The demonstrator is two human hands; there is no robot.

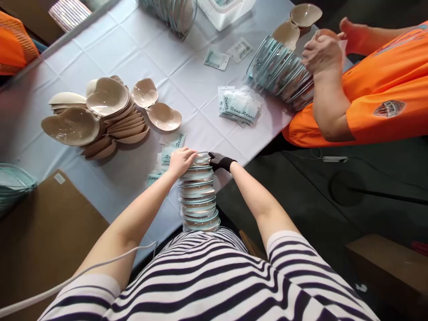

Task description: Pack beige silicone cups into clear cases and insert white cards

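A row of clear plastic cases with teal rims [199, 191] runs from my body out over the table edge, with beige pieces showing inside. My bare left hand [182, 161] is closed on the far end of the row from the left. From the right, my right hand [220, 161], in a black dotted glove, grips the same end; its fingertips are partly hidden behind the cases. Beside my left hand lie several printed "beauty" packets [174, 147]. Farther left is a pile of glossy beige bra cups [109, 96], with a joined pair of cups [163, 117] next to it.
A white-covered table [197, 84] bears another packet pile [239, 107]. At right, a co-worker in an orange shirt [377, 89] has hands near a second row of cases [281, 71]. A white basket [225, 15] stands at the back; a cardboard box [50, 236] is at left.
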